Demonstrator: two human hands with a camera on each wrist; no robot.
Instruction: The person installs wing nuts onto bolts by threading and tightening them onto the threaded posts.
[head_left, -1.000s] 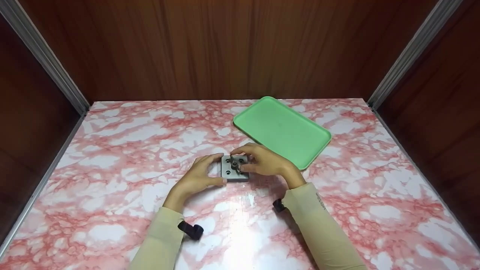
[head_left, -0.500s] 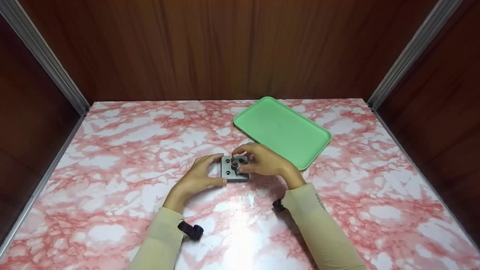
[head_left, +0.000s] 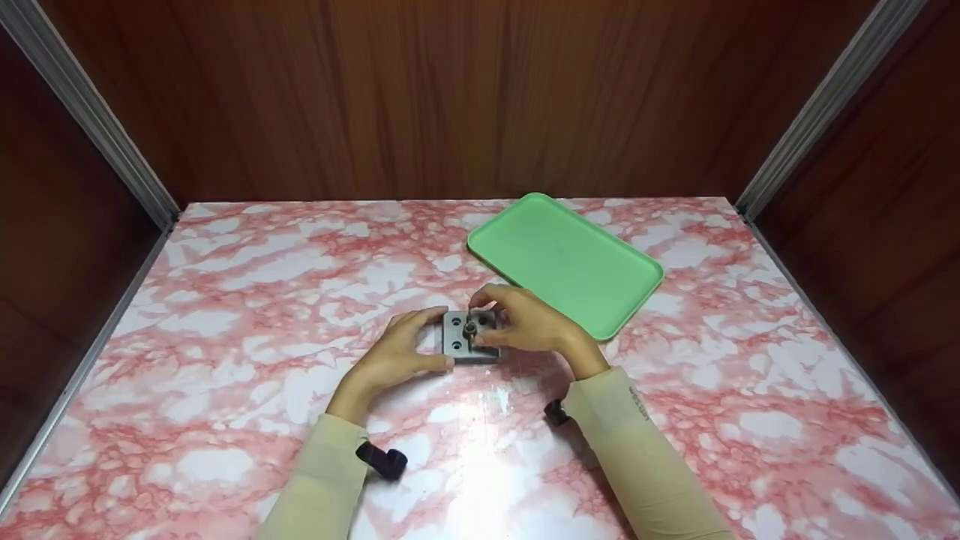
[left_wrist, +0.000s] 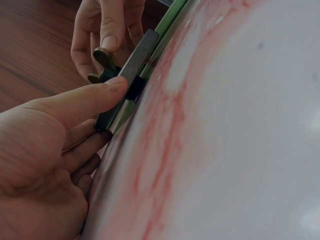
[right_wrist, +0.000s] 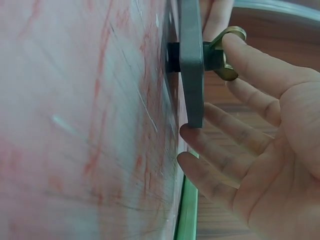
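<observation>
A square grey metal plate (head_left: 451, 335) with holes near its corners lies near the middle of the table. On its centre sits a brass-coloured wing nut (right_wrist: 228, 74) on a dark threaded part. My left hand (head_left: 394, 354) holds the plate at its left side, thumb on the near edge and fingers on the far edge. From the right, my right hand (head_left: 534, 322) pinches the wing nut between thumb and index finger, the other fingers spread. Both wrist views show a dark piece beneath the plate (left_wrist: 137, 62), keeping it raised off the surface.
A green tray (head_left: 562, 251) lies askew behind my right hand. The table (head_left: 225, 337) has a red and white marbled top. Brown wood-grain panels (head_left: 450, 97) with metal corner profiles stand at the back and sides.
The wing nut has turned slightly clockwise, its wings now nearly in line with my view. My right index finger has shifted a little right with it. Left hand and plate stay almost still.
</observation>
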